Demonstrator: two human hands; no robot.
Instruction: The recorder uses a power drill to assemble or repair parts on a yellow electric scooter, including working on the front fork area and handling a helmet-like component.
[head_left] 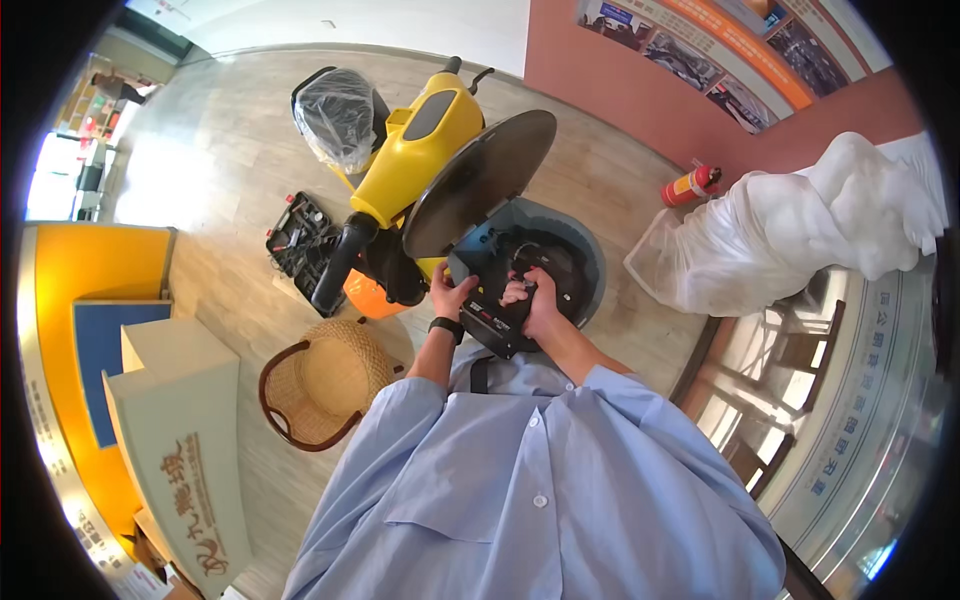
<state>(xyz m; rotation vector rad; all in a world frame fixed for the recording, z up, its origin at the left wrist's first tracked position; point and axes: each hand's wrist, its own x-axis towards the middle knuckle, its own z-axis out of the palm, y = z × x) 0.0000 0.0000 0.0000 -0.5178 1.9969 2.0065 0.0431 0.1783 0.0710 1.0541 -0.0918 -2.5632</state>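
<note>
My right hand (535, 300) grips the handle of a black battery box (492, 325) at the front of an open grey-blue round compartment (590, 255). My left hand (450, 298) is closed on the left edge of the same box, its fingertips partly hidden. A large dark oval lid (485, 175) stands raised behind the compartment, beside a yellow machine (415, 130) with black handlebars, which looks like a scooter. Dark round shapes inside the compartment are too shadowed to make out.
An open black tool case (298, 245) and a wicker chair (335, 370) are at left, near a cream counter (175, 375). A plastic-covered seat (335, 110) stands behind. A red extinguisher (690, 186) and plastic-wrapped white figure (790, 215) are at right. A distant person (112, 88) is top left.
</note>
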